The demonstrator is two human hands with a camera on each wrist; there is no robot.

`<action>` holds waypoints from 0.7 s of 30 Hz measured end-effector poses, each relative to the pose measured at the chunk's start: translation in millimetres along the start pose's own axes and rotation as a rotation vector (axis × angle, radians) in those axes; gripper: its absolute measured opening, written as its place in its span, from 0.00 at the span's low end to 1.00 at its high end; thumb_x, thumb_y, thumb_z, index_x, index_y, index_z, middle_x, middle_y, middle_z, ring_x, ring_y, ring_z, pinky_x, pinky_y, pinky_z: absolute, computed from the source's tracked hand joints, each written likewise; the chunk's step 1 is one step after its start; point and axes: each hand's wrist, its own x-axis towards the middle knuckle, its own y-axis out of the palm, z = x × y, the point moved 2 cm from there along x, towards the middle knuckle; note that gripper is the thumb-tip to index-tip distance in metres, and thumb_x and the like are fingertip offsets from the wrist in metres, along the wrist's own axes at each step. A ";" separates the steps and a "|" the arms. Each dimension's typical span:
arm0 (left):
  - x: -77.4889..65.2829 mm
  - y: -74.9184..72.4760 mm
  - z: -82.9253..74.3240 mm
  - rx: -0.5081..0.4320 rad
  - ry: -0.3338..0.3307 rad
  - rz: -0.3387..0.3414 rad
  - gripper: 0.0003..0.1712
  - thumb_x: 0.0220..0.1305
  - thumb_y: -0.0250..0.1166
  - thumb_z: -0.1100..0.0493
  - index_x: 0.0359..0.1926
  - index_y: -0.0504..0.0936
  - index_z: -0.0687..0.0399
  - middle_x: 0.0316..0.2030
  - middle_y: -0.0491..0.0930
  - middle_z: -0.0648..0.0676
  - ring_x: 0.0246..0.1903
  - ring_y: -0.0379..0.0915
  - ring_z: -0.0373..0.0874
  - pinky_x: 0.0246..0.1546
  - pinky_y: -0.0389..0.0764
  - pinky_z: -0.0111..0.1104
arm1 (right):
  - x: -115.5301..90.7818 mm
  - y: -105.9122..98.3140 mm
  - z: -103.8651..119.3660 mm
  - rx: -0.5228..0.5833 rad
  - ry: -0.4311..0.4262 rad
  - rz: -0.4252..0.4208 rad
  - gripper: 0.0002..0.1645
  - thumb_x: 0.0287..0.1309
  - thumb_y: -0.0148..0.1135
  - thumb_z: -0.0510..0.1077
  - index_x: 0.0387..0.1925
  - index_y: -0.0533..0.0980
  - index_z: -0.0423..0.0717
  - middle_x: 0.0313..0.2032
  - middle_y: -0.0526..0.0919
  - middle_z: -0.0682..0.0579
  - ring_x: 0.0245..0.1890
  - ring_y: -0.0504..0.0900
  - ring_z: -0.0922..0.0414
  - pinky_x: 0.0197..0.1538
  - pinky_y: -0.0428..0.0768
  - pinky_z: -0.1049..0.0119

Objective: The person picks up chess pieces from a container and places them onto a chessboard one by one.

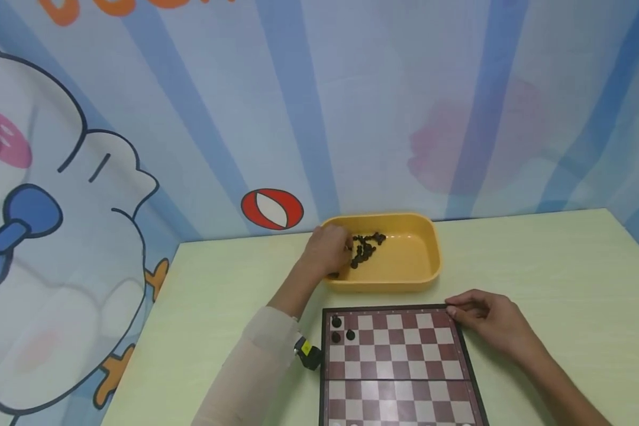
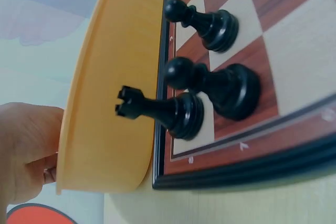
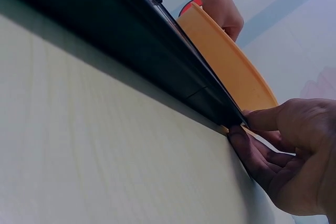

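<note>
Across the back hangs a striped blue cartoon backdrop (image 1: 367, 118), its orange lettering (image 1: 118, 7) cut off at the top so I can't read the word. Against it stands the pale yellow bench (image 1: 554, 260), and on that lies a folding chessboard (image 1: 389, 370) in maroon and white, small pale characters printed along its border, one looking like an A. Just beyond its far edge sits a yellow plastic tray (image 1: 386, 286). The person's right hand (image 1: 484, 319) pinches the board's far right corner, thumb above and fingers below. The left hand (image 1: 327, 248) reaches into the tray's left end; its fingertips are hidden, so I can't tell whether they grasp anything. Near them lie dark chess pieces (image 1: 364, 253) in a loose heap. A black rook (image 2: 157, 113) stands in the board's far left corner, with two black pawns (image 2: 220, 88) beside it.
</note>
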 end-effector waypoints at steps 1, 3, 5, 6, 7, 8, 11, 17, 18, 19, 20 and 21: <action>-1.3 -1.1 -0.2 -0.014 0.002 -0.004 0.19 0.71 0.65 0.63 0.20 0.77 0.50 0.17 0.67 0.46 0.23 0.61 0.41 0.52 0.75 0.43 | -0.3 -0.9 -0.9 -0.003 0.001 -0.002 0.18 0.71 0.70 0.51 0.53 0.86 0.44 0.41 0.93 0.51 0.38 0.89 0.60 0.39 0.81 0.68; -5.8 -3.5 -0.9 -0.055 -0.001 -0.025 0.17 0.72 0.64 0.61 0.22 0.78 0.50 0.18 0.68 0.45 0.22 0.62 0.40 0.50 0.76 0.43 | -1.1 -2.3 -2.5 -0.001 0.011 0.000 0.18 0.71 0.69 0.52 0.53 0.86 0.44 0.41 0.93 0.51 0.38 0.89 0.60 0.39 0.80 0.68; -11.1 -6.7 -1.6 -0.094 -0.009 -0.051 0.12 0.72 0.66 0.60 0.27 0.82 0.50 0.21 0.74 0.45 0.24 0.66 0.39 0.45 0.79 0.40 | -1.4 -3.0 -3.9 0.005 0.025 0.009 0.19 0.71 0.70 0.52 0.54 0.86 0.44 0.41 0.92 0.51 0.37 0.89 0.60 0.39 0.80 0.68; -13.8 -8.5 -2.0 -0.119 -0.015 -0.063 0.09 0.72 0.67 0.59 0.31 0.85 0.51 0.24 0.78 0.45 0.25 0.70 0.39 0.43 0.80 0.38 | -1.3 -3.5 -4.3 0.005 0.023 0.013 0.19 0.72 0.69 0.52 0.54 0.86 0.44 0.42 0.92 0.51 0.37 0.88 0.60 0.38 0.80 0.68; -16.7 -10.6 -2.9 -0.144 -0.017 -0.075 0.07 0.72 0.67 0.59 0.34 0.87 0.51 0.26 0.81 0.46 0.26 0.73 0.39 0.40 0.81 0.36 | -1.0 -4.0 -4.6 0.006 0.017 0.014 0.19 0.72 0.69 0.52 0.54 0.86 0.43 0.41 0.92 0.51 0.37 0.88 0.60 0.38 0.80 0.68; -19.5 -12.9 -3.9 -0.167 -0.015 -0.091 0.04 0.72 0.69 0.58 0.38 0.88 0.52 0.30 0.84 0.47 0.28 0.76 0.39 0.36 0.82 0.34 | -0.7 -4.4 -4.6 0.005 0.015 0.010 0.19 0.72 0.69 0.52 0.54 0.86 0.44 0.41 0.92 0.51 0.37 0.88 0.60 0.38 0.80 0.68; -27.1 -18.5 -8.5 -0.220 0.012 -0.127 0.05 0.71 0.71 0.58 0.43 0.89 0.53 0.34 0.88 0.49 0.31 0.81 0.39 0.34 0.82 0.30 | 0.2 -5.7 -4.3 -0.003 0.004 -0.010 0.18 0.71 0.70 0.51 0.53 0.86 0.45 0.41 0.92 0.51 0.37 0.88 0.60 0.38 0.81 0.68; -45.3 -25.6 -17.6 -0.252 0.074 -0.188 0.04 0.68 0.73 0.59 0.41 0.90 0.53 0.35 0.91 0.48 0.33 0.86 0.38 0.33 0.82 0.27 | 2.1 -5.9 -5.5 0.005 -0.005 -0.006 0.18 0.71 0.70 0.52 0.53 0.86 0.44 0.41 0.92 0.51 0.36 0.88 0.60 0.38 0.81 0.68; -48.3 -26.6 -18.9 -0.253 0.086 -0.201 0.04 0.68 0.73 0.59 0.41 0.90 0.53 0.36 0.91 0.48 0.34 0.86 0.38 0.34 0.83 0.27 | 2.3 -6.3 -5.6 0.002 -0.010 -0.010 0.18 0.71 0.70 0.52 0.53 0.86 0.43 0.41 0.92 0.50 0.36 0.88 0.60 0.38 0.81 0.68; -51.3 -27.4 -20.4 -0.253 0.097 -0.212 0.04 0.68 0.73 0.59 0.42 0.91 0.52 0.36 0.91 0.48 0.34 0.86 0.37 0.37 0.83 0.28 | 2.7 -6.6 -5.8 -0.004 -0.013 -0.015 0.18 0.71 0.70 0.51 0.53 0.86 0.43 0.41 0.92 0.50 0.36 0.88 0.60 0.38 0.81 0.69; -54.5 -28.0 -21.6 -0.257 0.104 -0.221 0.04 0.68 0.73 0.58 0.42 0.91 0.52 0.36 0.91 0.47 0.34 0.86 0.37 0.41 0.84 0.30 | 3.0 -6.7 -5.9 -0.006 -0.014 -0.020 0.17 0.71 0.70 0.50 0.53 0.86 0.43 0.41 0.92 0.50 0.36 0.88 0.60 0.37 0.81 0.69; -57.9 -28.4 -22.5 -0.263 0.108 -0.229 0.04 0.68 0.73 0.58 0.42 0.92 0.51 0.36 0.91 0.47 0.34 0.86 0.37 0.46 0.84 0.33 | 2.8 -6.4 -5.6 -0.003 -0.013 -0.021 0.17 0.71 0.70 0.50 0.53 0.86 0.43 0.41 0.92 0.50 0.36 0.88 0.59 0.37 0.81 0.69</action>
